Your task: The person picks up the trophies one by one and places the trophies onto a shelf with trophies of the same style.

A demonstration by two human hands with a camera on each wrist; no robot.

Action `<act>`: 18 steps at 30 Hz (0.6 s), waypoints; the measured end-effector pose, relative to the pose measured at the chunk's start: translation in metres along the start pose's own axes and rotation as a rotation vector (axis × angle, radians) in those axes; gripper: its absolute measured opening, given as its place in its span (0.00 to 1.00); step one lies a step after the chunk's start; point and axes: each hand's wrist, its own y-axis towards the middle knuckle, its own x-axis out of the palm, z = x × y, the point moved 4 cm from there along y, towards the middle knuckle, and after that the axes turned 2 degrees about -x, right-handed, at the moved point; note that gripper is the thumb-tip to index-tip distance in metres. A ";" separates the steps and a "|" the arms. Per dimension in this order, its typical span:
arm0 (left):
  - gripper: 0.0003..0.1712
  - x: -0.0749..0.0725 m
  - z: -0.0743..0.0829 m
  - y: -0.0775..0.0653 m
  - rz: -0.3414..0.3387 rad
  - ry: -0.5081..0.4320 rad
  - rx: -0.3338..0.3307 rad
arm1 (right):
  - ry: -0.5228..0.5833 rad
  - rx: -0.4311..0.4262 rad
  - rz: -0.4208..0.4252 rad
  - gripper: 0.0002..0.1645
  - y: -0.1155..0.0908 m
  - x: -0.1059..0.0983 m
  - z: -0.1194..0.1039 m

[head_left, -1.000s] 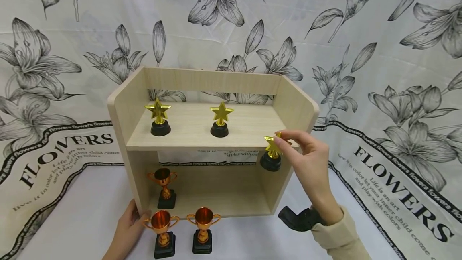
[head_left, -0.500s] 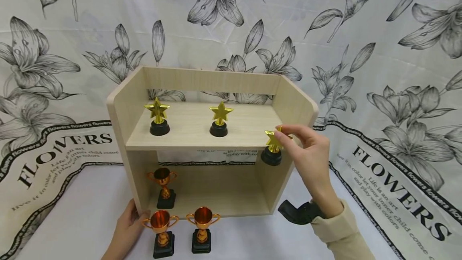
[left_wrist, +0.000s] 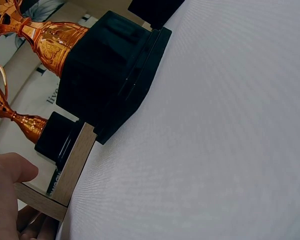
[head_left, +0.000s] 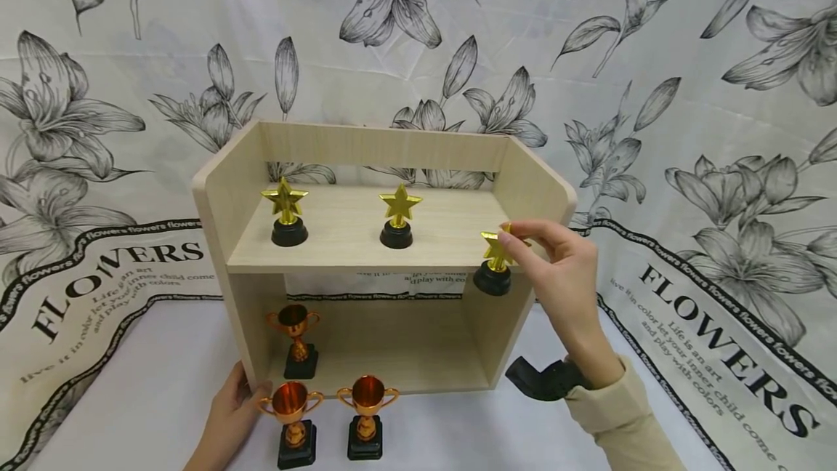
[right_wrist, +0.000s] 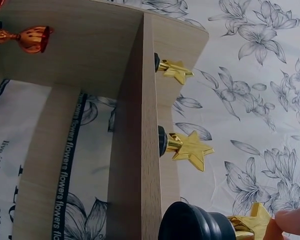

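My right hand (head_left: 562,275) pinches a gold star trophy (head_left: 492,278) by its star, between thumb and fingers. Its round black base overlaps the right end of the upper board's front edge in the head view; in the right wrist view the base (right_wrist: 192,222) sticks out past that edge. With its thumb inside and fingers outside, my left hand (head_left: 229,413) grips the lower left side panel of the wooden shelf (head_left: 346,220). Two more star trophies, one at left (head_left: 290,231) and one mid-board (head_left: 397,233), stand upright on the upper board.
An orange-bronze cup trophy (head_left: 301,358) stands at the left of the lower compartment. Two similar cups, one near my left hand (head_left: 297,442) and one to its right (head_left: 365,435), stand on the white cloth before the shelf. A flower-printed cloth (head_left: 418,78) hangs behind.
My right hand has lifted the star trophy a little, bringing its base up closer to the upper board's edge. The left hand keeps its grip on the shelf.
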 end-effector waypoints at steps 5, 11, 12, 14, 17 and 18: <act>0.35 -0.001 0.001 0.001 0.001 -0.004 0.004 | -0.004 0.002 0.002 0.09 0.001 0.000 -0.003; 0.35 -0.001 0.002 0.000 0.003 -0.001 0.010 | 0.014 -0.004 0.006 0.08 0.004 -0.001 -0.005; 0.34 -0.001 0.002 0.000 0.005 0.001 0.013 | 0.017 -0.006 0.007 0.08 0.004 -0.001 -0.004; 0.34 -0.001 0.002 0.000 0.009 0.014 0.020 | 0.024 -0.006 0.011 0.08 0.005 -0.001 -0.004; 0.33 -0.001 0.002 0.000 0.017 0.024 0.031 | 0.028 -0.004 0.016 0.09 0.006 -0.002 -0.004; 0.33 0.000 0.002 0.000 0.018 0.024 0.032 | 0.029 -0.004 0.018 0.09 0.007 -0.002 -0.004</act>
